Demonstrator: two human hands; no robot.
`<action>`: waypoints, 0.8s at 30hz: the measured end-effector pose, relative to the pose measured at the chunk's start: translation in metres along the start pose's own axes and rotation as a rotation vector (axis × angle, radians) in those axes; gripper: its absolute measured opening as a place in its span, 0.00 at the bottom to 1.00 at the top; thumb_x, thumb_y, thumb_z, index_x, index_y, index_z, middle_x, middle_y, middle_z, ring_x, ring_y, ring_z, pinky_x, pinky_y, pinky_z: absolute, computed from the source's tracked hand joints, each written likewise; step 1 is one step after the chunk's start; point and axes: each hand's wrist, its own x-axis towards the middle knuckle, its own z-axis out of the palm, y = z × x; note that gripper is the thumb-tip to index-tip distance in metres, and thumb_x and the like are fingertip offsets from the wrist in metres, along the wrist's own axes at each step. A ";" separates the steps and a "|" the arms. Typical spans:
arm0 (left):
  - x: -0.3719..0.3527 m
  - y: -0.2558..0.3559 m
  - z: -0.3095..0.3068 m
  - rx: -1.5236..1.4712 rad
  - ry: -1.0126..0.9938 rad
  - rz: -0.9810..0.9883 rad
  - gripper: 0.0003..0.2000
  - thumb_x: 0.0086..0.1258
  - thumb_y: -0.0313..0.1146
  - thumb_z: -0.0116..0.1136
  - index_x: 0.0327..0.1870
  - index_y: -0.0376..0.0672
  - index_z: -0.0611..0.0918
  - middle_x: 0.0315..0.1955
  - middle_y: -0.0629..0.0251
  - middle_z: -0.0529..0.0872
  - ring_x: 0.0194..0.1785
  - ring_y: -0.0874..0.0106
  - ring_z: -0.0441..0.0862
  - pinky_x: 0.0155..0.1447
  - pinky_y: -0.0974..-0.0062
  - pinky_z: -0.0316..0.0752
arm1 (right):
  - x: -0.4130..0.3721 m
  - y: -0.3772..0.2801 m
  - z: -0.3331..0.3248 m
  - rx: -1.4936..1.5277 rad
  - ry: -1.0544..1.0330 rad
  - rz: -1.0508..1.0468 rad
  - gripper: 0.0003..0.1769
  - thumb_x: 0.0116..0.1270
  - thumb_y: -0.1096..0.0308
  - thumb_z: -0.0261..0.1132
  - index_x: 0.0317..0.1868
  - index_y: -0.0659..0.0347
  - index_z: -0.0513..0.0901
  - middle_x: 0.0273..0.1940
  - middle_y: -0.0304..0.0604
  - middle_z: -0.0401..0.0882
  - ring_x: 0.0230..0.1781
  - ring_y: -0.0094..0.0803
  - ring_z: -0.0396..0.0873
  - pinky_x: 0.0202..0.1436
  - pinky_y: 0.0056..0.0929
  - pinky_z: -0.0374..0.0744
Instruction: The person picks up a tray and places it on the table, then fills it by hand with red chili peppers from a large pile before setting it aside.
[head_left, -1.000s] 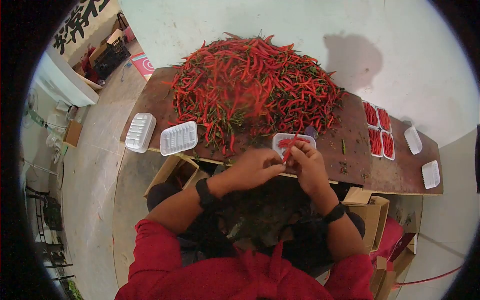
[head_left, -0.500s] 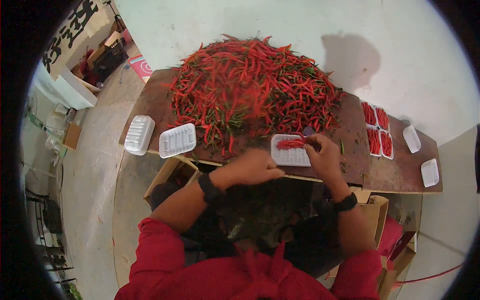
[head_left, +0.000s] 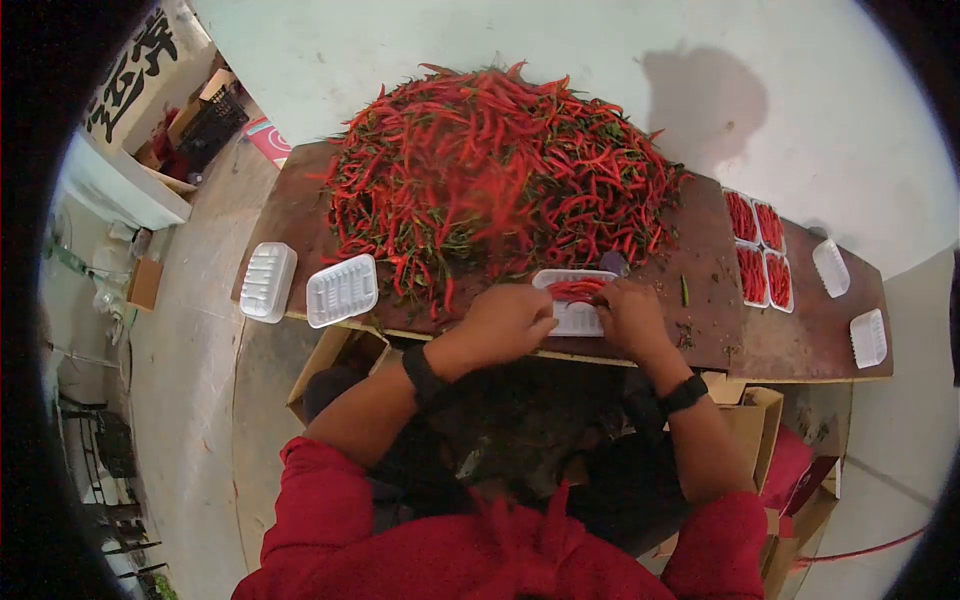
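Note:
A white plastic tray (head_left: 578, 322) sits near the front edge of the table, with a small bundle of red chili peppers (head_left: 576, 289) lying across its upper part. At the tray's right side, my right hand (head_left: 632, 318) has its fingers pinched on the ends of the chili peppers. My left hand (head_left: 503, 324) is closed at the tray's left edge; what its curled fingers hold, if anything, is hidden. Behind the tray rises a big heap of red chili peppers (head_left: 580, 190) with green stems.
Left on the brown table (head_left: 700, 320) are a stack of white trays (head_left: 268, 283) and a single tray (head_left: 341, 291). Several filled trays (head_left: 752, 275) stand to the right, beyond them two more white trays (head_left: 830, 268). An open cardboard box (head_left: 340, 355) is below the left front edge.
My left hand has moved right and up to the tray's left edge. My right hand has come slightly left and down over the tray's right side. The view has shifted a little.

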 end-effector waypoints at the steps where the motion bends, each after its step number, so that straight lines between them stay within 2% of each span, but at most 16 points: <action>1: 0.002 -0.001 0.002 0.020 0.018 0.002 0.08 0.60 0.37 0.57 0.30 0.42 0.78 0.26 0.56 0.80 0.34 0.55 0.79 0.37 0.59 0.72 | 0.001 0.000 0.000 -0.007 0.001 -0.006 0.08 0.50 0.70 0.64 0.33 0.58 0.81 0.33 0.46 0.78 0.38 0.46 0.77 0.44 0.44 0.72; 4: 0.006 -0.001 0.005 0.086 0.093 0.039 0.07 0.60 0.37 0.57 0.30 0.43 0.78 0.27 0.57 0.79 0.34 0.55 0.79 0.37 0.59 0.73 | 0.002 0.007 0.007 -0.015 0.034 -0.015 0.08 0.50 0.70 0.64 0.33 0.58 0.80 0.33 0.46 0.78 0.38 0.46 0.77 0.44 0.44 0.71; 9: 0.012 -0.001 0.010 0.118 0.082 0.043 0.07 0.59 0.36 0.58 0.30 0.44 0.78 0.27 0.58 0.79 0.34 0.56 0.79 0.37 0.60 0.73 | 0.006 0.013 0.014 -0.027 0.047 -0.013 0.07 0.51 0.69 0.64 0.33 0.59 0.81 0.32 0.45 0.77 0.38 0.45 0.77 0.45 0.45 0.71; 11: 0.014 -0.002 0.012 0.123 0.075 0.039 0.07 0.59 0.36 0.58 0.30 0.44 0.78 0.27 0.58 0.79 0.34 0.56 0.79 0.37 0.60 0.73 | 0.006 0.010 0.011 -0.045 -0.061 0.030 0.13 0.56 0.67 0.59 0.41 0.53 0.83 0.38 0.46 0.79 0.44 0.45 0.77 0.51 0.48 0.70; 12: 0.014 -0.003 0.013 0.129 0.074 0.041 0.06 0.59 0.36 0.58 0.30 0.44 0.78 0.27 0.58 0.79 0.34 0.56 0.79 0.37 0.60 0.73 | 0.006 0.011 0.011 -0.044 -0.062 0.032 0.13 0.56 0.67 0.59 0.41 0.53 0.83 0.38 0.46 0.79 0.44 0.45 0.77 0.51 0.48 0.70; 15: 0.014 -0.005 0.014 0.137 0.075 0.039 0.06 0.58 0.35 0.59 0.30 0.44 0.78 0.27 0.58 0.79 0.33 0.56 0.79 0.37 0.60 0.73 | 0.006 0.012 0.015 -0.029 -0.034 0.023 0.11 0.56 0.66 0.59 0.39 0.54 0.82 0.37 0.47 0.79 0.42 0.45 0.77 0.50 0.49 0.70; 17: 0.014 -0.006 0.014 0.139 0.078 0.037 0.06 0.58 0.35 0.59 0.30 0.44 0.78 0.27 0.58 0.79 0.33 0.56 0.79 0.37 0.60 0.73 | 0.007 0.013 0.018 -0.044 0.059 0.000 0.06 0.51 0.70 0.64 0.32 0.58 0.80 0.32 0.44 0.76 0.38 0.44 0.76 0.45 0.42 0.69; 24: 0.012 -0.005 0.011 0.142 0.093 0.051 0.06 0.58 0.35 0.59 0.30 0.44 0.79 0.27 0.58 0.80 0.33 0.56 0.79 0.36 0.60 0.73 | 0.008 0.009 0.014 -0.021 0.053 0.003 0.08 0.51 0.69 0.65 0.32 0.59 0.79 0.32 0.45 0.76 0.37 0.44 0.76 0.45 0.41 0.69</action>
